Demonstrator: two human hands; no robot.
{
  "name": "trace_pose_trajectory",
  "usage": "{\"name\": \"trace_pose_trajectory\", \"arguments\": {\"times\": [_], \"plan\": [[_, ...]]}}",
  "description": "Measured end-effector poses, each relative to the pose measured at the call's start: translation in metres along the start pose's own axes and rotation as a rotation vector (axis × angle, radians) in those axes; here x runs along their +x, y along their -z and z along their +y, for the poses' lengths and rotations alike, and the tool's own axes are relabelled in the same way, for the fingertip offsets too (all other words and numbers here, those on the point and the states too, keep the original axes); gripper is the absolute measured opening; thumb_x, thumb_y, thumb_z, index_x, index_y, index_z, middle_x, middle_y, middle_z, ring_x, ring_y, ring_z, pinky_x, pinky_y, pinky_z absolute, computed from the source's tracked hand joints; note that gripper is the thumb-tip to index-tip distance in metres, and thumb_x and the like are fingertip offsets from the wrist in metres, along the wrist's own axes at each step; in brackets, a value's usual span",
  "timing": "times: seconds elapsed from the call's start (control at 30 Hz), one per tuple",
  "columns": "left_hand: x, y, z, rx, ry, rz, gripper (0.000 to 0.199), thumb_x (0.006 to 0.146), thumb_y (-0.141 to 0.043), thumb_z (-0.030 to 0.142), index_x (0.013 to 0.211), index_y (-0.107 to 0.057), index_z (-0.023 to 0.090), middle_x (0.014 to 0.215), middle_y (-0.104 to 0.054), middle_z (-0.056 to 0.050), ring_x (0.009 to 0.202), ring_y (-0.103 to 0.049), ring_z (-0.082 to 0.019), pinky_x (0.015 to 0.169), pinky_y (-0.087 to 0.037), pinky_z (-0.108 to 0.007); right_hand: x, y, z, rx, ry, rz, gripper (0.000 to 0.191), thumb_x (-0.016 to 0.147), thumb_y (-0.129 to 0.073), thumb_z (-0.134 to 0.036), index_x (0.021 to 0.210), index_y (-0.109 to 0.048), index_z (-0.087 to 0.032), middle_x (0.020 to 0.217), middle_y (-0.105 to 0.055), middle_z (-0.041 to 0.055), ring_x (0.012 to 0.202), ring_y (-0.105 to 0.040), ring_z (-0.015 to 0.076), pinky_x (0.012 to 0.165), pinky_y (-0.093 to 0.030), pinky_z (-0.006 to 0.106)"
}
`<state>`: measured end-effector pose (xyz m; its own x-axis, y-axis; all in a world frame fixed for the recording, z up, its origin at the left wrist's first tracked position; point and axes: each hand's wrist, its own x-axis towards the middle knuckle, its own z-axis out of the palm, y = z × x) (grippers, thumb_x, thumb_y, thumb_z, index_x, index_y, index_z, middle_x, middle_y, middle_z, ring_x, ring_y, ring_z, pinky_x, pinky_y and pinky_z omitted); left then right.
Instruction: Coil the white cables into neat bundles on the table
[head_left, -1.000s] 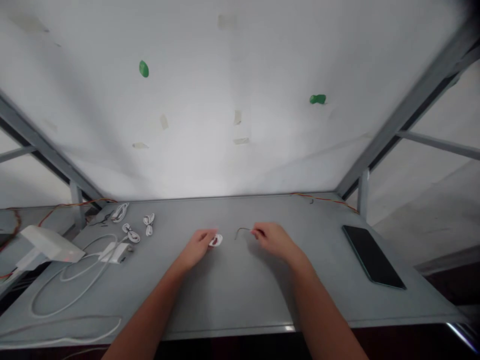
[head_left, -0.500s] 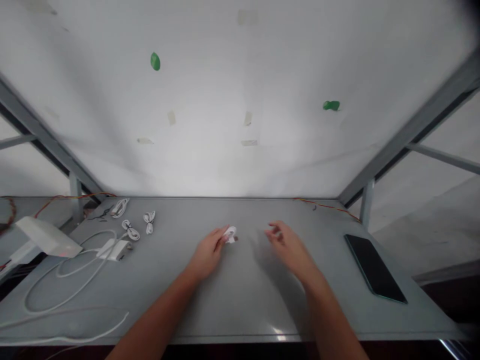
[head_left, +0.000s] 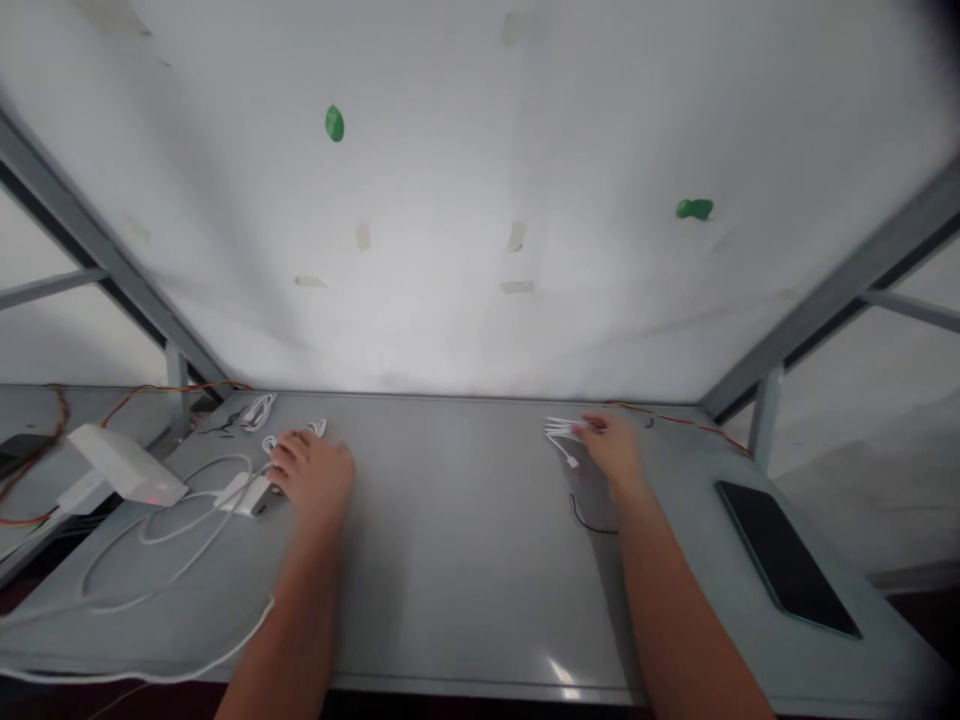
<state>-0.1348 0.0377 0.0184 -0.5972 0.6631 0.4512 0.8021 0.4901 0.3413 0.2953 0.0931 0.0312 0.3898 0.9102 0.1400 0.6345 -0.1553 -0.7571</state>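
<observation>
My right hand [head_left: 611, 445] pinches a folded white charging cable [head_left: 561, 430] near the back of the table; its loose plug end points toward me. A thin black twist tie [head_left: 585, 522] lies just below that hand, partly hidden by my wrist. My left hand [head_left: 313, 472] is spread palm down over two small coiled white cables, mostly covering them. Bits of one coiled cable [head_left: 269, 442] and of another coiled cable [head_left: 320, 427] show past its fingers. Beside its fingertips lies a white power adapter [head_left: 246, 494].
Another coiled white cable [head_left: 259, 411] lies at the back left with dark ties. A white box-shaped device [head_left: 126, 464] and looping white cords stand at the left. A dark phone [head_left: 787, 558] lies at the right. Metal frame bars [head_left: 829, 295] flank the table.
My left hand has moved left from the middle to the coiled cables. A white cable is now in my right hand, which moved slightly right and back. A black twist tie now shows on the table.
</observation>
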Motion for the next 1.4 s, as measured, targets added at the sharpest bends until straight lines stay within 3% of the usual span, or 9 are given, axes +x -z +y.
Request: {"name": "trace_pose_trajectory", "arguments": {"times": [0.1, 0.17, 0.33, 0.43, 0.63, 0.83, 1.07, 1.2, 1.4], "plan": [[0.011, -0.007, -0.015, 0.114, -0.002, -0.018, 0.048, 0.095, -0.042, 0.019, 0.136, -0.059, -0.001, 0.158, -0.041, -0.036, 0.151, -0.032, -0.051, 0.112, -0.032, -0.072, -0.010, -0.001, -0.002, -0.193, 0.119, 0.215, 0.024, 0.084, -0.066, -0.031, 0.102, -0.069, -0.015, 0.117, -0.069, 0.0248, 0.118, -0.060, 0.0378, 0.099, -0.044, 0.047], [0.008, -0.008, -0.009, 0.153, -0.030, -0.099, 0.047, 0.094, -0.038, 0.011, 0.134, -0.060, -0.004, 0.154, -0.045, -0.037, 0.151, -0.034, -0.051, 0.113, -0.033, -0.071, -0.025, -0.013, -0.012, -0.198, 0.222, 0.221, 0.021, 0.092, -0.057, -0.035, 0.101, -0.066, -0.018, 0.112, -0.070, 0.0214, 0.112, -0.061, 0.0341, 0.096, -0.045, 0.044], [-0.030, 0.003, 0.047, -0.011, -0.215, -0.549, 0.041, 0.104, -0.028, 0.016, 0.126, -0.061, 0.004, 0.114, -0.072, -0.027, 0.110, -0.071, -0.034, 0.092, -0.053, -0.044, -0.074, -0.059, -0.051, -0.023, 0.379, -0.248, 0.028, 0.100, -0.044, -0.035, 0.078, -0.054, -0.023, 0.071, -0.063, 0.0043, 0.066, -0.056, 0.0197, 0.065, -0.036, 0.031], [-0.065, 0.010, 0.076, -0.088, -0.313, -0.633, 0.034, 0.110, -0.030, 0.026, 0.121, -0.059, 0.015, 0.097, -0.076, -0.013, 0.088, -0.075, -0.024, 0.076, -0.052, -0.031, -0.100, -0.078, -0.069, 0.019, 0.489, -0.430, 0.032, 0.104, -0.046, -0.042, 0.077, -0.051, -0.024, 0.068, -0.060, 0.0001, 0.062, -0.052, 0.0166, 0.062, -0.031, 0.028], [-0.105, 0.017, 0.093, -0.239, -0.515, -0.665, 0.035, 0.111, -0.025, 0.027, 0.116, -0.058, 0.016, 0.100, -0.075, -0.018, 0.089, -0.075, -0.027, 0.072, -0.048, -0.033, -0.111, -0.092, -0.075, 0.110, 0.512, -0.470, 0.025, 0.107, -0.038, -0.037, 0.088, -0.050, -0.025, 0.080, -0.064, 0.0028, 0.073, -0.057, 0.0195, 0.068, -0.035, 0.029], [-0.108, 0.017, 0.095, -0.256, -0.560, -0.683, 0.029, 0.110, -0.032, 0.026, 0.114, -0.058, 0.017, 0.098, -0.076, -0.016, 0.086, -0.074, -0.027, 0.072, -0.051, -0.033, -0.109, -0.111, -0.071, 0.363, 0.243, -0.484, 0.027, 0.102, -0.042, -0.041, 0.083, -0.051, -0.025, 0.076, -0.063, 0.0004, 0.072, -0.058, 0.0202, 0.068, -0.041, 0.030], [-0.116, -0.002, 0.080, -0.847, -0.798, -0.416, 0.032, 0.108, -0.045, 0.030, 0.138, -0.053, 0.021, 0.119, -0.075, -0.013, 0.108, -0.075, -0.024, 0.094, -0.060, -0.039, -0.099, -0.109, -0.062, 0.489, 0.255, -0.437, 0.026, 0.092, -0.049, -0.043, 0.074, -0.050, -0.025, 0.070, -0.057, -0.0012, 0.069, -0.052, 0.0194, 0.067, -0.039, 0.031], [-0.108, -0.006, 0.074, -0.989, -0.996, -0.331, 0.054, 0.107, -0.048, 0.024, 0.159, -0.035, 0.026, 0.152, -0.059, -0.014, 0.148, -0.051, -0.025, 0.120, -0.046, -0.049, -0.097, -0.105, -0.059, 0.477, 0.313, -0.450, 0.027, 0.092, -0.050, -0.042, 0.071, -0.049, -0.025, 0.069, -0.057, -0.0001, 0.069, -0.050, 0.0199, 0.067, -0.038, 0.032], [-0.092, -0.007, 0.070, -1.025, -0.955, -0.571, 0.081, 0.102, -0.063, 0.044, 0.167, -0.020, 0.026, 0.170, -0.036, -0.018, 0.162, -0.024, -0.033, 0.129, -0.029, -0.061, -0.099, -0.095, -0.064, 0.454, 0.355, -0.686, 0.031, 0.094, -0.058, -0.041, 0.069, -0.047, -0.024, 0.062, -0.049, -0.0032, 0.063, -0.042, 0.0164, 0.060, -0.032, 0.029]]}}
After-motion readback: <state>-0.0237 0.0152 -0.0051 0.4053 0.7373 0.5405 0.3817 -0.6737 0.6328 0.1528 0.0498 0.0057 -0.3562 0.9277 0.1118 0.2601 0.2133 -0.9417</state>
